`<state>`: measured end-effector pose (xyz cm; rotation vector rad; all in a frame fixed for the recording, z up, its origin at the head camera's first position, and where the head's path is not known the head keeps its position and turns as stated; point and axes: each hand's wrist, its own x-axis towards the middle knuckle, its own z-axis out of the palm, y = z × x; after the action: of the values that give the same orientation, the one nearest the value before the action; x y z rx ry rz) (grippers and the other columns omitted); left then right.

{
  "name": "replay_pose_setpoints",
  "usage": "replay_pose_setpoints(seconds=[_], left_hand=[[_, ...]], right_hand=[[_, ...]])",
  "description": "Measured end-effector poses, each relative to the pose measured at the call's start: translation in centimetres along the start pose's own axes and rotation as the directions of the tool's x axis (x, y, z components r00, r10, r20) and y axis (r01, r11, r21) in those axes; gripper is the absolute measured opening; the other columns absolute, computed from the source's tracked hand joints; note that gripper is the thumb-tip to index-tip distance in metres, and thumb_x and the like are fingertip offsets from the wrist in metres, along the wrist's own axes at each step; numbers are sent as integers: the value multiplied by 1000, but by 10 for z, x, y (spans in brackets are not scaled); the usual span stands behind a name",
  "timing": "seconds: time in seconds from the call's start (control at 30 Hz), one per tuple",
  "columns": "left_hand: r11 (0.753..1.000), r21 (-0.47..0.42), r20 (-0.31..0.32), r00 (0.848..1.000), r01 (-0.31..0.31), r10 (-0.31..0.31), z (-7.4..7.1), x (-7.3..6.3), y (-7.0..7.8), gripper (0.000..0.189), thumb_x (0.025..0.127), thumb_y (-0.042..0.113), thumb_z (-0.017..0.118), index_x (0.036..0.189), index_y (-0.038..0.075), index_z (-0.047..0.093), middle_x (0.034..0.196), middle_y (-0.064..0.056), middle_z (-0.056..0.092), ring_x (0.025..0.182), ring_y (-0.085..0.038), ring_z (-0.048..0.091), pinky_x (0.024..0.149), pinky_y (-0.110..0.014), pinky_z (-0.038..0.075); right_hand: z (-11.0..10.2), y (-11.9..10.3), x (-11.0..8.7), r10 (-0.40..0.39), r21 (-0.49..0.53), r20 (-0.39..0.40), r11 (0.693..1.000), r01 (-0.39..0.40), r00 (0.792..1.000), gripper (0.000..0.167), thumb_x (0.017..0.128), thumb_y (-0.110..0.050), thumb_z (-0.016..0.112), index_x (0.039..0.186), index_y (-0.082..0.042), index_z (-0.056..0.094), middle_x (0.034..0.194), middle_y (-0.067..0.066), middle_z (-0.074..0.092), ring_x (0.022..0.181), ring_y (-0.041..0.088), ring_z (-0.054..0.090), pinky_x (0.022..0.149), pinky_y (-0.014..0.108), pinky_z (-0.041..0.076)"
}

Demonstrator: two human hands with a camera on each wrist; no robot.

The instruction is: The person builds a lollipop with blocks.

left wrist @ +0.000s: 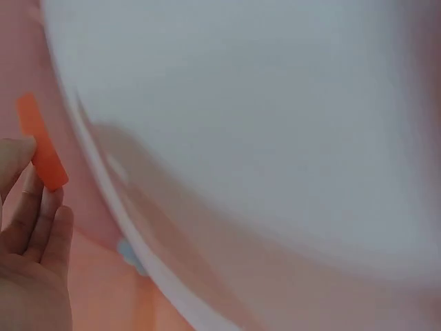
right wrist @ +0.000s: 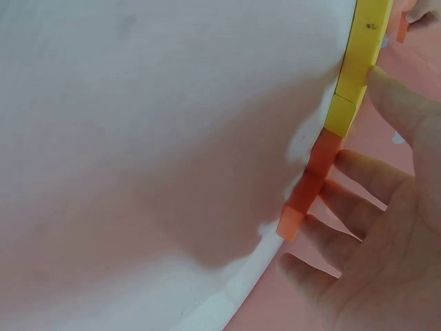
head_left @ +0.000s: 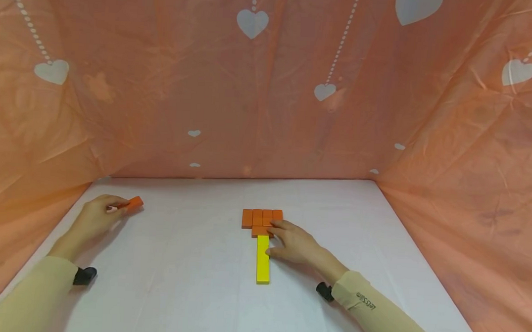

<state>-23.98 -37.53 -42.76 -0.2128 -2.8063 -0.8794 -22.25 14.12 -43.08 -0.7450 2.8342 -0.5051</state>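
My left hand [head_left: 95,219] is at the table's left side, pinching a small orange block [head_left: 135,205] between thumb and fingers. The left wrist view shows that block's long narrow face. Several flat orange blocks [head_left: 248,218] lie side by side near the table's middle, with one more orange block [head_left: 258,231] against their near side. A long yellow strip [head_left: 263,267] runs from there toward me. My right hand [head_left: 295,244] rests at the right of these pieces, fingers spread. Its thumb touches the yellow strip's side and its fingertips touch orange blocks, some of which they partly cover.
A white tabletop [head_left: 185,276] lies under everything. Pinkish-orange cloth [head_left: 171,82] with pale hearts hangs behind it and along both sides. Black straps [head_left: 83,276] sit at both wrists, by the beige sleeves.
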Motion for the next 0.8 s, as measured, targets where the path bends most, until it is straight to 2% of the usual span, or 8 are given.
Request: replay_pose_setpoints(seconds=[0.13, 0.23, 0.43, 0.57, 0.67, 0.8], left_hand=[[999, -38, 23, 1000, -14, 14, 5, 8, 18, 43, 103, 29, 67, 131, -4, 66, 136, -29, 56, 117, -46, 52, 91, -56, 45], [998, -56, 52, 998, -24, 27, 9, 13, 32, 42, 105, 29, 64, 134, -1, 65, 138, -28, 55, 120, -47, 51, 93, -58, 46], [985, -64, 19, 987, -161, 162, 22, 27, 55, 30, 101, 8, 66, 129, -3, 69, 131, -28, 61, 117, -49, 57, 94, -62, 49], [970, -63, 2, 971, -236, 237, 32, 36, 71, 27, 99, 7, 69, 124, -3, 72, 129, -26, 64, 119, -48, 59, 95, -64, 50], [961, -57, 5, 963, -270, 271, 39, 43, 83, 27, 99, 8, 70, 123, -2, 73, 128, -23, 65, 119, -47, 60, 95, -63, 51], [960, -83, 30, 962, -269, 272, 48, 54, 100, 28, 99, 8, 71, 125, -2, 72, 132, -22, 63, 119, -46, 60, 97, -64, 51]], right_hand=[[1, 0, 0, 5, -1, 2, 1000, -5, 1000, 65, 95, -39, 75, 151, -11, 56, 163, 10, 41, 148, 36, 41, 119, 54, 37], [1, 0, 1, 7, 2, 5, 1000, -7, 1000, 64, 95, -39, 75, 150, -12, 56, 163, 10, 42, 148, 36, 41, 119, 55, 37], [1, -1, 1, 6, -5, 3, 1000, -6, 1000, 64, 95, -39, 76, 150, -12, 57, 163, 10, 42, 148, 36, 41, 119, 54, 37], [1, -1, 1, 6, -6, 5, 1000, -6, 1000, 64, 95, -39, 76, 150, -13, 57, 162, 10, 42, 148, 36, 41, 119, 54, 37], [1, -1, 1, 7, -5, 4, 1000, -7, 1000, 64, 95, -39, 76, 150, -13, 57, 163, 10, 42, 148, 36, 42, 119, 54, 37], [1, 0, 1, 8, -5, 2, 1000, -8, 1000, 64, 95, -39, 76, 150, -13, 57, 163, 10, 42, 148, 35, 41, 119, 54, 37]])
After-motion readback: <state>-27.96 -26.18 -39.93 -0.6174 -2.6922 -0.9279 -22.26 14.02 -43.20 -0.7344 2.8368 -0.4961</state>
